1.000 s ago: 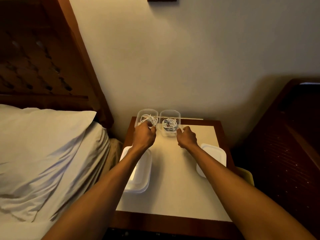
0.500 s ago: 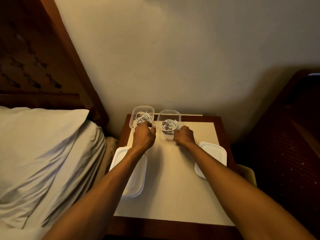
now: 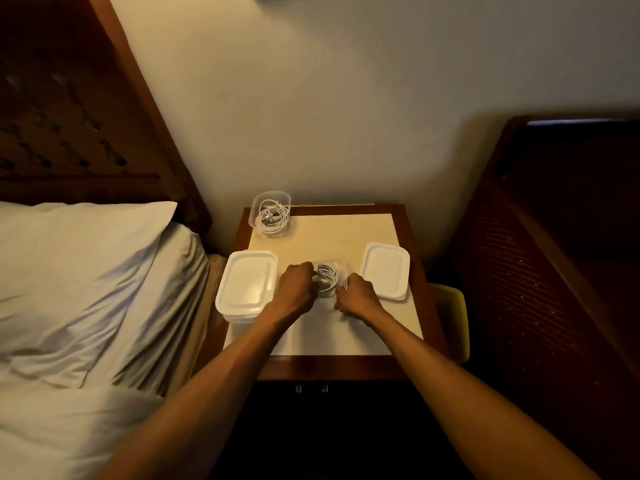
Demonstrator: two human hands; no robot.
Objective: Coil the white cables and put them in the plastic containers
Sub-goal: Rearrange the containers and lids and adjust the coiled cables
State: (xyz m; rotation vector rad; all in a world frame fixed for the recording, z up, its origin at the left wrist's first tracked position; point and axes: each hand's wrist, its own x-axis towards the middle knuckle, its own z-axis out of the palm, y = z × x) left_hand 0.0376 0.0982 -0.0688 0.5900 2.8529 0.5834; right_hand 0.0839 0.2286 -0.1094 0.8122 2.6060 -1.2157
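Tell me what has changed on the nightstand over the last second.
Both hands, left hand and right hand, have drawn the right-hand container with its coiled cable toward the person, away from the back edge; it now sits between the two lids. The left hand has let go of the other container, which stays at the back left corner. The white lids have not moved.

A clear plastic container (image 3: 271, 213) stands upright and open at the far left corner of the counter (image 3: 346, 237), with a loosely coiled white cable (image 3: 273, 216) lying inside it. A second clear container (image 3: 325, 278) stands upright near the counter's middle, holding another coiled white cable (image 3: 326, 277). It sits between two white lids, well apart from the first.
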